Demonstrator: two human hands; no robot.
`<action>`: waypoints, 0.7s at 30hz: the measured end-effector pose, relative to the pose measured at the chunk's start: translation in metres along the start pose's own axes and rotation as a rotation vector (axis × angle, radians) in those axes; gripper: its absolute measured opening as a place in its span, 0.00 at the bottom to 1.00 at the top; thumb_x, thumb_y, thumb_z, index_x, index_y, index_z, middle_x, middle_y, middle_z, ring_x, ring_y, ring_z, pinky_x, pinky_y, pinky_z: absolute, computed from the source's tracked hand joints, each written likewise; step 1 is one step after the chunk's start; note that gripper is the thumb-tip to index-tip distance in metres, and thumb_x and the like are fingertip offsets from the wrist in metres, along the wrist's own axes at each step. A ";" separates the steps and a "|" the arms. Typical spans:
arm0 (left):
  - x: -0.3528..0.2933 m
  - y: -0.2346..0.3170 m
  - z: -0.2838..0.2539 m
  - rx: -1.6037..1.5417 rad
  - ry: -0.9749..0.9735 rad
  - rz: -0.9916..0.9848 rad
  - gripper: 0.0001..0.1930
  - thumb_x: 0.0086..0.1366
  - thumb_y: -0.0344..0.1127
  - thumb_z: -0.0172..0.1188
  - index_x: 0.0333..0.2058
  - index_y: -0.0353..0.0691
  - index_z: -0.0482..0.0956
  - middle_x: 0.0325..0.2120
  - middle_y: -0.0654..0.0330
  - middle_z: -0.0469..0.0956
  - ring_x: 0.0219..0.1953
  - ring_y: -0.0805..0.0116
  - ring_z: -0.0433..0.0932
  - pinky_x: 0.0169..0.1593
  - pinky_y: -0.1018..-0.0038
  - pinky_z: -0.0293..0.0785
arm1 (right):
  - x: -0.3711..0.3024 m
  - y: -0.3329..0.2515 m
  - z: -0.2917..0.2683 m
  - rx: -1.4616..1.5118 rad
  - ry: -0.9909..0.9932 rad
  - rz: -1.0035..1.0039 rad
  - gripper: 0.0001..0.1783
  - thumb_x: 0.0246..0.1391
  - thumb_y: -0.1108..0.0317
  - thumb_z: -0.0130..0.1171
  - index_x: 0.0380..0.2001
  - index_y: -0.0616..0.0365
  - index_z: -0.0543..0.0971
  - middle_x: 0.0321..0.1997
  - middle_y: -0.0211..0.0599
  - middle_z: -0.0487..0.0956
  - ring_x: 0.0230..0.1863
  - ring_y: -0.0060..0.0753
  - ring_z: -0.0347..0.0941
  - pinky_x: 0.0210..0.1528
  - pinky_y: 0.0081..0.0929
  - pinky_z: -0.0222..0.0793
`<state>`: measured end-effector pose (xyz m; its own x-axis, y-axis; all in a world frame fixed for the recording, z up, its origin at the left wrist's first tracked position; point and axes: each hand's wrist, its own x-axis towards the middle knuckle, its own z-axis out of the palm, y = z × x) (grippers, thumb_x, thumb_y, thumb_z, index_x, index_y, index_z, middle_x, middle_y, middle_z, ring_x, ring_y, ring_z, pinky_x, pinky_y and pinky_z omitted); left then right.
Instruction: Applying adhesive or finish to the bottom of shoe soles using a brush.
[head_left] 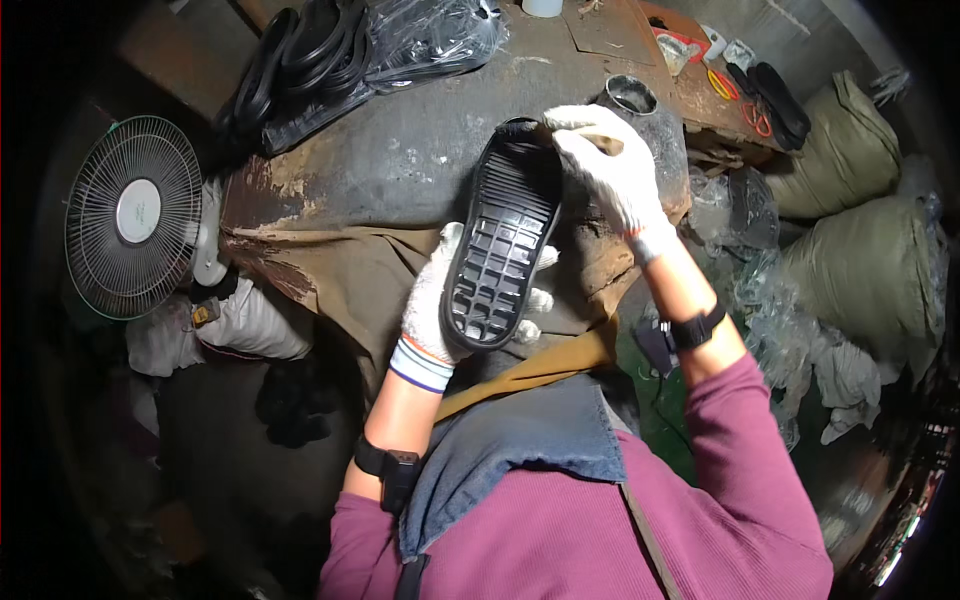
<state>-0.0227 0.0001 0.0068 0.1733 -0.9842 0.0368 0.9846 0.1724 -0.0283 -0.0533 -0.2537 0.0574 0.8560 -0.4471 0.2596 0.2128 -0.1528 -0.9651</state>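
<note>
A black shoe sole (500,235) is tilted up in front of me, its ribbed and gridded hollow side showing. My left hand (437,290), in a white knit glove, wraps round it from below, with fingertips coming out past its right edge. At the sole's far end is my right hand (605,160), also gloved, thumb and fingers pinched close to the rim. Whether those fingers grip the rim or some small thing is too small to tell. Just beyond the right hand stands a round dark-stained cup (630,95).
A worn workbench (420,160) lies ahead, with more black soles (310,50) and a clear plastic bag (435,35) at its far left. Scissors (755,118) lie on a side surface at right. A fan (138,212) stands left; green sacks (860,265) stand right.
</note>
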 end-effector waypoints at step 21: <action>0.008 0.045 -0.008 0.147 -0.069 0.354 0.45 0.75 0.67 0.46 0.75 0.33 0.56 0.70 0.39 0.66 0.64 0.35 0.74 0.65 0.33 0.71 | -0.081 -0.039 0.035 -0.467 -0.533 -0.573 0.16 0.53 0.62 0.74 0.46 0.42 0.89 0.52 0.25 0.86 0.62 0.42 0.76 0.70 0.46 0.65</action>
<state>0.0234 -0.0006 -0.0017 0.4994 -0.8584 0.1173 0.8552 0.5101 0.0921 -0.1138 -0.1805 0.0725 0.8068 0.2564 0.5322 0.5600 -0.6189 -0.5507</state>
